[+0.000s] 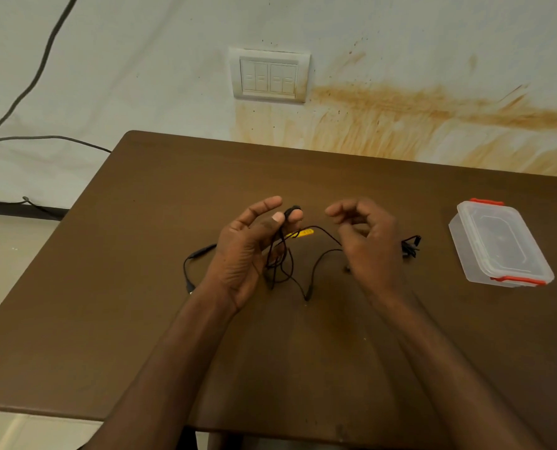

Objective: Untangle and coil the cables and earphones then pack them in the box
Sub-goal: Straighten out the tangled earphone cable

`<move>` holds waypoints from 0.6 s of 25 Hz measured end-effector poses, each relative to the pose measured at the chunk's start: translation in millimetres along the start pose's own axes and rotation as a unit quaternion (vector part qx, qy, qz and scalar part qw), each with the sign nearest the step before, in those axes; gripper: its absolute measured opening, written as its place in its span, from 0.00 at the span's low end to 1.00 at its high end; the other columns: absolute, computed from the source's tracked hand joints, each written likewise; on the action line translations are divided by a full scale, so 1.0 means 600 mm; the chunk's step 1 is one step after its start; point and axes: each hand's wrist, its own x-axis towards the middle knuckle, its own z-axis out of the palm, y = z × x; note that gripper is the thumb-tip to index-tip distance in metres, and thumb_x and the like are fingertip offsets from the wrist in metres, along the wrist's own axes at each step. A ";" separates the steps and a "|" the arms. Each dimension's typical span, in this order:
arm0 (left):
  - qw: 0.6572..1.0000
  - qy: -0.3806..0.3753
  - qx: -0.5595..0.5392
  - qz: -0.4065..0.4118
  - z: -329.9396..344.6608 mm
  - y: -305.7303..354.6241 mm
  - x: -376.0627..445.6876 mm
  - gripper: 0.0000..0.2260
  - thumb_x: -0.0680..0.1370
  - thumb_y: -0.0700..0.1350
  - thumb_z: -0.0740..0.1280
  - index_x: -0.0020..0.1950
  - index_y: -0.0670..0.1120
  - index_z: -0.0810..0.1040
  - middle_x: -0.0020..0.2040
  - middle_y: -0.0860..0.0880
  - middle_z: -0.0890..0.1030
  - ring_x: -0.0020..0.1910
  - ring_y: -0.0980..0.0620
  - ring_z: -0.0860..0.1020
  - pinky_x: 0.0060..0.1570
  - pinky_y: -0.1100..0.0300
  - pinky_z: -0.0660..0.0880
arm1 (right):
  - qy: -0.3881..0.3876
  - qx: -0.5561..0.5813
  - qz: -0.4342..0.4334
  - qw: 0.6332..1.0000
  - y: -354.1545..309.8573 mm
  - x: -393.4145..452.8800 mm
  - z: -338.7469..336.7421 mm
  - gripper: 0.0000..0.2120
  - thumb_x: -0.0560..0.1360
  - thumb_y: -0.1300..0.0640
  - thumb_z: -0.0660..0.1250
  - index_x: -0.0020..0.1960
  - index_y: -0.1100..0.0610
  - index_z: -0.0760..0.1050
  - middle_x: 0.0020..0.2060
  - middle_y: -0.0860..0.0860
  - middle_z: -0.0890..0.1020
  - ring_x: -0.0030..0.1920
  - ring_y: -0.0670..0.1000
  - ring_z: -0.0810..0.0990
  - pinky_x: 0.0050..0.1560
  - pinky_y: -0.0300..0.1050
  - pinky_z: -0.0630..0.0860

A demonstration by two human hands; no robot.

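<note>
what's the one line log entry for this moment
left hand: holds black earphone cable | right hand: pinches same cable | box: lidded

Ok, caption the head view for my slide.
Left hand and right hand untangle black earphones over a brown table, lidded box nearby.

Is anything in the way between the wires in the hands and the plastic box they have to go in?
A small black cable bundle lies on the table between the right hand and the box. It is low and could be lifted over. The bigger obstacle is the box's lid, which is on, with its red clips.
</note>
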 end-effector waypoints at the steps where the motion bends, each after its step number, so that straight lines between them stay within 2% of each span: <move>1: 1.000 -0.004 0.011 0.003 0.001 -0.001 -0.002 0.17 0.82 0.39 0.67 0.71 0.44 0.77 0.61 0.42 0.85 0.63 0.45 0.83 0.60 0.48 0.74 | -0.044 0.015 -0.007 0.999 -0.009 -0.006 0.004 0.11 0.77 0.66 0.68 0.52 0.52 0.83 0.50 0.44 0.84 0.50 0.43 0.82 0.48 0.37 0.78; 2: 1.000 -0.011 0.015 0.001 0.002 -0.001 -0.003 0.17 0.82 0.40 0.68 0.71 0.45 0.77 0.62 0.43 0.85 0.65 0.45 0.82 0.62 0.47 0.74 | -0.104 0.018 0.002 0.994 -0.016 -0.013 0.011 0.07 0.79 0.60 0.70 0.54 0.51 0.83 0.50 0.42 0.84 0.50 0.42 0.82 0.46 0.34 0.77; 4: 0.999 -0.033 0.023 -0.008 0.002 0.001 -0.005 0.19 0.82 0.40 0.67 0.73 0.47 0.76 0.65 0.45 0.84 0.67 0.46 0.81 0.61 0.46 0.75 | -0.187 -0.033 0.018 0.982 -0.013 -0.023 0.029 0.11 0.78 0.51 0.74 0.59 0.48 0.81 0.51 0.41 0.81 0.49 0.40 0.81 0.44 0.32 0.77; 6: 0.997 -0.058 0.047 -0.013 0.001 0.001 -0.004 0.21 0.82 0.37 0.66 0.75 0.49 0.74 0.68 0.48 0.82 0.68 0.47 0.80 0.55 0.51 0.74 | -0.182 -0.060 0.035 0.981 -0.004 -0.023 0.042 0.12 0.76 0.50 0.76 0.58 0.48 0.81 0.50 0.43 0.80 0.46 0.42 0.81 0.44 0.37 0.79; 8: 0.994 -0.090 0.061 -0.013 -0.001 -0.001 -0.003 0.24 0.82 0.33 0.64 0.76 0.49 0.73 0.69 0.49 0.82 0.68 0.47 0.80 0.54 0.54 0.74 | -0.157 0.000 0.091 0.983 -0.004 -0.018 0.046 0.07 0.76 0.50 0.76 0.53 0.48 0.83 0.49 0.45 0.83 0.46 0.46 0.84 0.44 0.44 0.81; 9: 0.992 -0.098 0.078 -0.007 -0.001 -0.003 -0.002 0.25 0.81 0.31 0.64 0.76 0.49 0.73 0.68 0.49 0.82 0.68 0.47 0.80 0.55 0.55 0.74 | -0.145 0.040 0.134 0.979 -0.006 -0.014 0.041 0.04 0.77 0.52 0.75 0.51 0.49 0.84 0.48 0.47 0.86 0.47 0.47 0.85 0.43 0.43 0.80; 10: 0.989 -0.092 0.116 0.008 -0.001 -0.005 -0.001 0.24 0.81 0.31 0.65 0.75 0.49 0.74 0.66 0.49 0.83 0.65 0.49 0.82 0.53 0.57 0.76 | -0.134 0.081 0.175 0.972 -0.008 -0.010 0.036 0.02 0.78 0.54 0.74 0.50 0.50 0.85 0.46 0.48 0.87 0.47 0.47 0.85 0.42 0.40 0.78; 12: 0.971 -0.027 0.229 0.064 -0.006 -0.010 0.002 0.18 0.82 0.34 0.67 0.70 0.49 0.78 0.56 0.49 0.88 0.49 0.55 0.84 0.41 0.64 0.75 | -0.124 0.187 0.238 0.945 -0.016 -0.004 0.025 0.03 0.81 0.58 0.71 0.52 0.55 0.83 0.42 0.51 0.88 0.44 0.48 0.85 0.38 0.38 0.77; 13: 0.961 0.018 0.259 0.090 -0.011 -0.013 0.006 0.15 0.82 0.35 0.67 0.66 0.48 0.81 0.50 0.48 0.89 0.40 0.57 0.81 0.36 0.65 0.71 | -0.118 0.257 0.265 0.922 -0.020 -0.001 0.017 0.04 0.82 0.58 0.68 0.52 0.58 0.82 0.39 0.51 0.86 0.41 0.49 0.84 0.37 0.39 0.77; 15: 0.953 0.084 0.263 0.124 -0.026 -0.010 0.014 0.12 0.82 0.36 0.67 0.62 0.47 0.83 0.41 0.49 0.88 0.31 0.58 0.73 0.32 0.66 0.67 | -0.084 0.380 0.305 0.869 -0.020 0.011 0.002 0.05 0.83 0.59 0.65 0.52 0.57 0.79 0.33 0.50 0.80 0.35 0.49 0.80 0.38 0.43 0.76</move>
